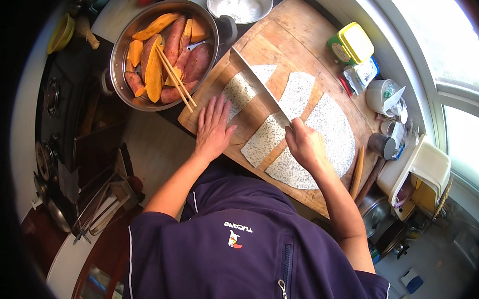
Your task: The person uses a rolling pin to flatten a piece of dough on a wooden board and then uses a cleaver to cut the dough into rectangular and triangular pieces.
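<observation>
A thin rolled sheet of dough with dark seeds lies cut into wide pieces on a wooden board point(275, 28). My right hand point(307, 144) grips a long knife point(261, 87), whose blade slants up and left across the board. To the right of the blade lie a dough strip point(297, 92) and the large rounded piece point(333, 133); a shorter strip point(265, 142) reaches its near end. My left hand point(214, 125) rests flat, fingers spread, at the board's left edge, beside the leftmost dough piece point(239, 92). It holds nothing.
Left of the board stands a steel pot point(115, 62) of sweet potato and orange chunks, with chopsticks point(174, 78) across its rim. Behind is a floured metal bowl point(240, 7). Along the window stand a yellow-lidded tub point(356, 43) and jars; a rolling pin point(371, 181) lies at the right edge.
</observation>
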{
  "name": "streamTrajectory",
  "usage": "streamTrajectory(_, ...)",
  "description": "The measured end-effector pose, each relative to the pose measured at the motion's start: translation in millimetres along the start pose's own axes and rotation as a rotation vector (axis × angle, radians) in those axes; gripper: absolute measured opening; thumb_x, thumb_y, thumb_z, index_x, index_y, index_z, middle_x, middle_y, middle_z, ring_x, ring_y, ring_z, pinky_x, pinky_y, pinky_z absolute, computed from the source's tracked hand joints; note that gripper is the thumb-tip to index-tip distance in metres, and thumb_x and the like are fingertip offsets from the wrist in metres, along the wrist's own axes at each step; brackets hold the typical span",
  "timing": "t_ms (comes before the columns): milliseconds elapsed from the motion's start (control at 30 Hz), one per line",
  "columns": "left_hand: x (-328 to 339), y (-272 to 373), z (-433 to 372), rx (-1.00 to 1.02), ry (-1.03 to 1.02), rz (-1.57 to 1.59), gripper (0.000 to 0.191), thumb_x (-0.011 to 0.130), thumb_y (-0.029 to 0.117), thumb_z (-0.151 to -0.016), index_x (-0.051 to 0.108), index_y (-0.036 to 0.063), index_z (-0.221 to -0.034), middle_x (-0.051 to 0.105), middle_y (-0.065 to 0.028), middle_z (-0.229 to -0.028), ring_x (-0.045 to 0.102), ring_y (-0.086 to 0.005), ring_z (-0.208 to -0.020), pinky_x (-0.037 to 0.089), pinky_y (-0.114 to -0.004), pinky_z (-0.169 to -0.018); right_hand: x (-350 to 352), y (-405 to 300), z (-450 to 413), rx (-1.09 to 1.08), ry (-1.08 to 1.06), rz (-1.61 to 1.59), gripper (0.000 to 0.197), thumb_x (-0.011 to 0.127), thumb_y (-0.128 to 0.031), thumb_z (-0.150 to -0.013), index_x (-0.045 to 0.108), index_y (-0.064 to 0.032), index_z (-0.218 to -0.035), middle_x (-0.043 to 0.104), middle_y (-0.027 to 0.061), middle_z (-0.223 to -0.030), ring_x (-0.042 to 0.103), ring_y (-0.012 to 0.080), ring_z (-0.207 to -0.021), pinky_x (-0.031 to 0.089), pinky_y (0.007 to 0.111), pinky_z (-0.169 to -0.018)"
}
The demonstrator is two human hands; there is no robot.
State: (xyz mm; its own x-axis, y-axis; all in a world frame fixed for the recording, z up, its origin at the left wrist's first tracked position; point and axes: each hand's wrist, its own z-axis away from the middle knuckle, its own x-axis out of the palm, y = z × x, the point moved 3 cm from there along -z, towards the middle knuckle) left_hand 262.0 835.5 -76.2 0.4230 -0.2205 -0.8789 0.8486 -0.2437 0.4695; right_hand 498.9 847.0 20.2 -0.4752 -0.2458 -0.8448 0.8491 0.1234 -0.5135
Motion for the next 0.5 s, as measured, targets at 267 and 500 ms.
streamTrajectory(267,-8.7,-9.1,14.8,0.014,-0.065,0.035,0.067,0.057,0.022,-0.09,0.028,0.0005,-0.146,0.022,-0.0162,-0.155,0.017,-0.0322,-0.145,0.016,-0.045,-0.116,-2.9,10.4,-6.5,-0.141,-0.029,0.12,0.015,0.059,-0.017,-0.089,0.048,-0.0069,-0.084,0.058,0.0129,-0.065,0.058,0.0337,-0.052,0.047,0.043,-0.045)
streamTrajectory(500,-20.4,-38.5,41.7,-0.303,0.228,0.682,0.033,0.056,0.019,-0.095,0.058,-0.0027,-0.121,0.067,-0.0106,-0.105,0.064,-0.0183,-0.085,0.051,-0.029,-0.077,-12.7,11.8,10.6,-0.103,-0.048,0.101,0.015,0.06,-0.016,-0.088,0.049,-0.0075,-0.084,0.058,0.012,-0.067,0.059,0.0328,-0.054,0.048,0.042,-0.046)
